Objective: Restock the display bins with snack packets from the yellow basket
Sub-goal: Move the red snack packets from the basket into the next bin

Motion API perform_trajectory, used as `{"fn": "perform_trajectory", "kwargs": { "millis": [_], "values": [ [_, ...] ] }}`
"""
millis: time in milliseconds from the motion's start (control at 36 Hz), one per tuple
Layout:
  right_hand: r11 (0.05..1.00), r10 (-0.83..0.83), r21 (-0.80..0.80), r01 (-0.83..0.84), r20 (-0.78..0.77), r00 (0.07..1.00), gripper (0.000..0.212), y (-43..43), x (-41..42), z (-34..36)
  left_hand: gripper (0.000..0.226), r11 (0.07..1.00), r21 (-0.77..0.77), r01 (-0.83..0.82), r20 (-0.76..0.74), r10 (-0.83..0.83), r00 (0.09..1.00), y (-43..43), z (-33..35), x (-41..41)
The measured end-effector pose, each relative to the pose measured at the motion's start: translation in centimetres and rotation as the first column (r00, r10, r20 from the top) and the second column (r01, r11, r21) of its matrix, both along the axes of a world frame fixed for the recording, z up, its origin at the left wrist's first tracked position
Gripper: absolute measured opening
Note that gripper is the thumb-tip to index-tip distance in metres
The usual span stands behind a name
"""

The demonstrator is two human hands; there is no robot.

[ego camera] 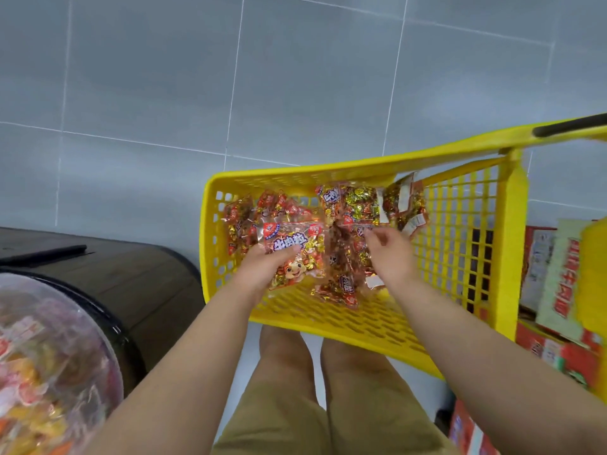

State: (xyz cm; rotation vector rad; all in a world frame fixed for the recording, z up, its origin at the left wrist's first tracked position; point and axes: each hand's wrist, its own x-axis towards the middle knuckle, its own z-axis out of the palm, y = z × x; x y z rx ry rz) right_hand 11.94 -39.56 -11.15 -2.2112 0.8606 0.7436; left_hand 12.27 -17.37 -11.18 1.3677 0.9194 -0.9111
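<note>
The yellow basket (460, 244) stands on the floor in front of my knees, with several clear red-and-gold snack packets lying in it. My left hand (262, 267) grips one snack packet (297, 254) with a cartoon face, lifted a little above the pile at the basket's left side. My right hand (389, 247) reaches into the middle of the basket, its fingertips pinching the top edge of a second packet (348, 257) that lies on the heap. More packets (361, 201) lean against the far wall.
A dark wooden display stand (131, 274) is at the left, with a clear round bin of snacks (49, 362) at the lower left. Red cartons (558, 290) are stacked at the right behind the basket. The basket's black handle (571, 124) sticks out at the upper right. Grey tiled floor lies beyond.
</note>
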Motion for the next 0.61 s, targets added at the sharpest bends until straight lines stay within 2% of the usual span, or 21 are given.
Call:
{"fn": "perform_trajectory", "kwargs": {
  "millis": [56,111,167,222,306,361,389,472,500,556,611],
  "values": [
    [0.976,0.140,-0.150,-0.158,-0.125,0.982,0.042,-2.1,-0.3,-1.6,0.037,0.997,0.078,0.000,0.004,0.000,1.000,-0.3,-0.6,-0.3],
    [0.968,0.170,-0.114,-0.222,-0.346,0.923,0.056,-3.3,-0.7,-3.0,0.050,0.991,0.134,0.017,0.004,-0.017,1.000,-0.5,-1.2,-0.6],
    [0.992,0.086,-0.040,-0.117,-0.461,0.883,0.068,-3.6,-0.7,-3.9,0.052,0.989,0.143,0.024,-0.010,-0.023,1.000,-0.7,-1.7,-0.9],
    [0.999,-0.049,-0.016,0.047,-0.489,0.871,0.086,-3.7,-0.4,-4.7,0.055,0.990,0.137,0.017,-0.021,-0.014,1.000,-0.9,-2.2,-1.2],
    [0.995,-0.096,-0.029,0.095,-0.521,0.848,0.105,-3.8,-0.2,-5.3,0.060,0.988,0.154,0.011,-0.028,-0.007,1.000,-1.4,-2.4,-1.4],
    [0.998,-0.059,-0.035,0.048,-0.498,0.865,0.105,-3.9,-0.4,-5.4,0.066,0.986,0.164,0.004,-0.031,0.001,1.000,-1.7,-2.4,-1.6],
    [0.999,-0.039,-0.027,0.030,-0.468,0.883,0.102,-3.9,-0.7,-5.3,0.062,0.985,0.170,0.010,-0.034,-0.004,0.999,-1.9,-2.3,-1.7],
    [0.996,-0.070,0.020,0.084,-0.380,0.922,0.081,-3.9,-1.6,-4.9,0.025,0.983,0.180,0.039,-0.030,-0.034,0.999,-2.5,-2.3,-1.9],
    [0.990,-0.097,0.059,0.130,-0.385,0.918,0.071,-3.9,-2.0,-4.7,0.022,0.980,0.192,0.045,-0.028,-0.041,0.999,-2.7,-2.2,-2.0],
    [0.948,-0.166,0.172,0.267,-0.449,0.878,0.067,-3.6,-2.7,-4.3,0.032,0.972,0.228,0.051,-0.037,-0.044,0.998,-3.0,-1.9,-1.9],
    [0.892,-0.194,0.271,0.361,-0.493,0.848,0.075,-3.5,-3.2,-3.5,0.049,0.968,0.246,0.045,-0.044,-0.035,0.998,-3.4,-1.7,-1.9]
  ]
}}
